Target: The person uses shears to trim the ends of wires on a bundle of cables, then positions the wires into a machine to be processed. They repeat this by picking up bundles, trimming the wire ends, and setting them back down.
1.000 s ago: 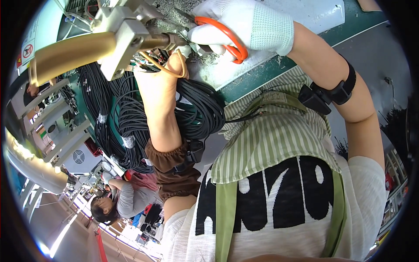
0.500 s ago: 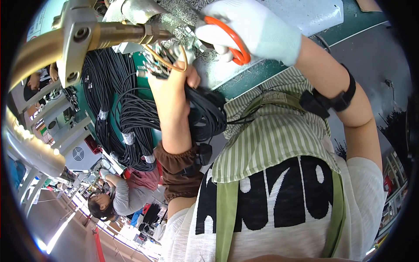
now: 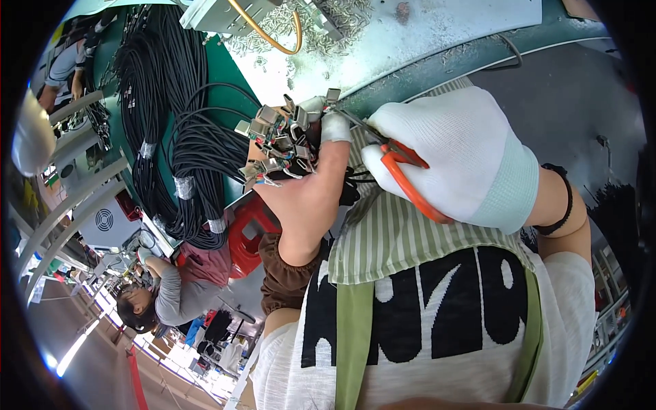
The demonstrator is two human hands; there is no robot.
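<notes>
My left hand (image 3: 307, 198), with white covers on its thumb and a fingertip, is closed round a bunch of black cables whose bare metal connectors (image 3: 273, 140) fan out above the palm. One connector (image 3: 333, 96) stands apart at the thumb tip. In a white knitted glove, my right hand (image 3: 458, 154) grips scissors (image 3: 417, 188) with orange-red handles. Their thin grey blades point left and reach the wires just below that single connector. Whether the blades touch the wires I cannot tell.
Coiled black cables (image 3: 164, 102) lie on the green table at left. A metal plate (image 3: 437, 41) at the top carries scattered small metal bits and part of a machine with a curved copper-coloured tube (image 3: 273, 44). A red stool (image 3: 249, 232) and a seated co-worker (image 3: 174, 294) are at lower left.
Both hands have drawn back from the machine toward my body. The connectors now face up in my left hand, and the scissor tips have come to one of them. The brass-coloured machine arm has left view.
</notes>
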